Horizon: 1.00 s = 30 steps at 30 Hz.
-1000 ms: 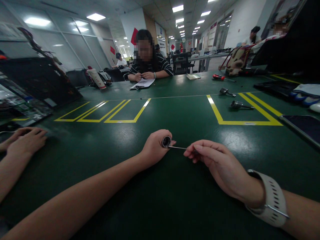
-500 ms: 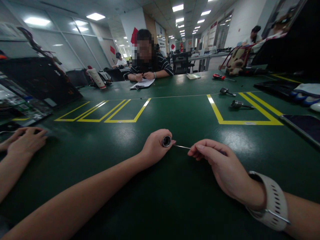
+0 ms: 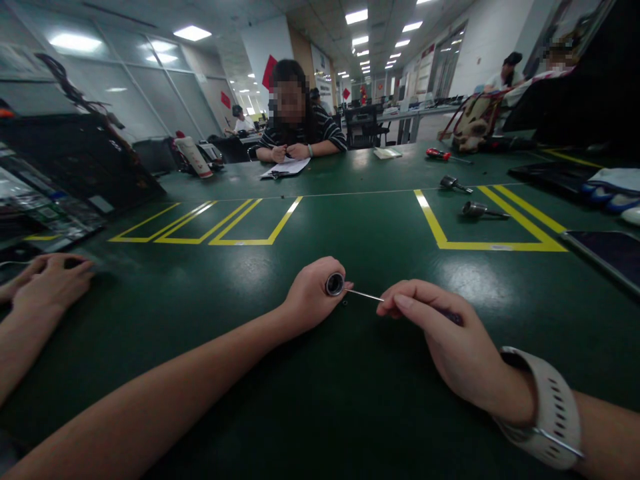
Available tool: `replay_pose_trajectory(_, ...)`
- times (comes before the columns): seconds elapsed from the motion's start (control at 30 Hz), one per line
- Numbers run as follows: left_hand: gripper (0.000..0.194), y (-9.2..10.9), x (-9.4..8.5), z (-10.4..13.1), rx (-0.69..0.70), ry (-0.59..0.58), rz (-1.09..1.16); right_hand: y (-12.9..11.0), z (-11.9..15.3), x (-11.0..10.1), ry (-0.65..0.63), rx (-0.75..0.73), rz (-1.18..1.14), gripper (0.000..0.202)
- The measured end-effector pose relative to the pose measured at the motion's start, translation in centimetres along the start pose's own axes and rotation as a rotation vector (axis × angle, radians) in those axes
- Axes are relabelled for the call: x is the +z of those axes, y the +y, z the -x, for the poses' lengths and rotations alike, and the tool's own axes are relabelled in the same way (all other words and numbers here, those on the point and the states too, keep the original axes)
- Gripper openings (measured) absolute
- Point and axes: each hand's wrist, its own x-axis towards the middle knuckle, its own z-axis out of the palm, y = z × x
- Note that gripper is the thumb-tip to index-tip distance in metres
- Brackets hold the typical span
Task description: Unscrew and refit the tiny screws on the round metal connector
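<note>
My left hand point(image 3: 313, 293) is closed around a metal socket point(image 3: 335, 284), its round open end turned up towards me. Pinched in the fingers of my right hand point(image 3: 430, 313) is a thin-shafted screwdriver point(image 3: 365, 294); its dark handle lies mostly hidden in the palm. The shaft runs left to the side of the socket, and its tip touches or sits very near the wall there; I cannot tell which. Just below my left hand lies a tiny dark piece point(image 3: 345, 303) on the green table point(image 3: 330, 413). A watch point(image 3: 547, 407) with a pale strap is on my right wrist.
Two metal sockets with shanks point(image 3: 480, 210) lie by the yellow-taped area at right. Beyond them is a red screwdriver point(image 3: 438, 154). A phone-like dark slab point(image 3: 607, 257) is at the right edge. A co-worker's hands point(image 3: 53, 283) rest at left; another person sits opposite with a clipboard point(image 3: 287, 167).
A tiny dark piece now shows on the table below my left hand. The screwdriver and my right hand have shifted slightly down and right; the socket stays in my left hand.
</note>
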Motion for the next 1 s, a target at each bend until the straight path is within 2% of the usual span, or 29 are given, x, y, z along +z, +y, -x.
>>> replay_pose_trajectory(0.13,0.016,0.0,0.1,0.0,0.018,-0.016,-0.005,-0.7,0.3,0.6,-0.137,-0.142,0.238,0.017)
replay_pose_trajectory(0.23,0.017,0.1,0.1,0.0,0.036,-0.029,-0.01,-0.7,0.2,1.0,-0.145,-0.269,0.332,0.014)
replay_pose_trajectory(0.33,0.017,0.2,0.1,0.0,0.068,-0.04,-0.024,-0.4,0.1,1.2,-0.137,-0.317,0.392,0.016)
replay_pose_trajectory(0.4,0.017,0.2,0.1,0.0,0.085,-0.038,-0.04,-0.3,0.1,1.1,-0.137,-0.29,0.397,0.014)
replay_pose_trajectory(0.6,0.017,0.2,-0.1,0.1,0.072,-0.046,-0.042,-0.7,-0.2,0.7,-0.184,-0.083,0.272,0.015)
replay_pose_trajectory(0.77,0.018,0.3,-0.1,0.0,0.075,-0.034,-0.019,-1.0,-0.2,0.8,-0.156,0.004,0.217,0.016)
replay_pose_trajectory(1.0,0.021,0.3,-0.1,0.0,0.108,0.108,0.093,-0.7,-0.4,0.7,-0.173,0.11,0.049,0.019)
